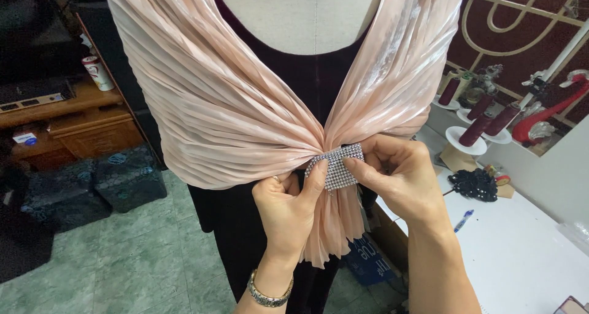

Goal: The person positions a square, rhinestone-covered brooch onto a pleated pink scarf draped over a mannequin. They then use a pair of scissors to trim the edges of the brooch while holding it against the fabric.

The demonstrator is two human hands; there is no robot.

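Closest to me, my left hand [287, 205] comes up from the bottom edge with a metal bracelet [268, 294] on the wrist. Its fingers are curled, and the forefinger and thumb are pinched on the left edge of a small rhinestone band [336, 165]. My right hand [402, 178] comes in from the lower right; its forefinger presses flat on the front of the same band, while the other fingers are folded behind the cloth, so I cannot tell exactly how they grip.

The band sits at the middle of the picture, wrapped around the spot where a pale pink pleated shawl [215, 99] is gathered together. Below the band the pleated ends hang down in a narrow bunch between my wrists. The shawl spreads up and outward over both shoulders of a dress form [300, 13], which wears a dark velvet dress [245, 234] beneath it.

To my right is a white table [521, 246] with a blue pen [464, 220] lying near its edge and a black beaded piece [473, 184] just beyond. Farther back stand several dark red thread spools [475, 130] on white bases.

To my left, on the green tiled floor [135, 259], sit two dark padded boxes [92, 185], and behind them a wooden cabinet [73, 124] with a can [98, 73] on top.
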